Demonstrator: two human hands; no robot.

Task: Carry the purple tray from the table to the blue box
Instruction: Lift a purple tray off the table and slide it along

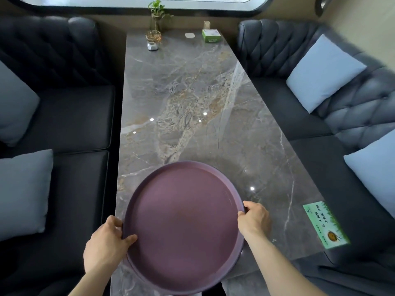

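Note:
A round purple tray with a low raised rim is at the near end of a grey marble table; nothing lies in it. My left hand grips its left rim, thumb over the edge. My right hand grips the right rim, fingers curled round it. The tray's near edge reaches past the table's front edge. Whether the tray rests on the table or is lifted off it I cannot tell. No blue box is in view.
Dark tufted sofas with pale blue cushions flank the table on both sides. A green card lies at the near right edge. At the far end stand a plant in a glass vase, a green box and small items.

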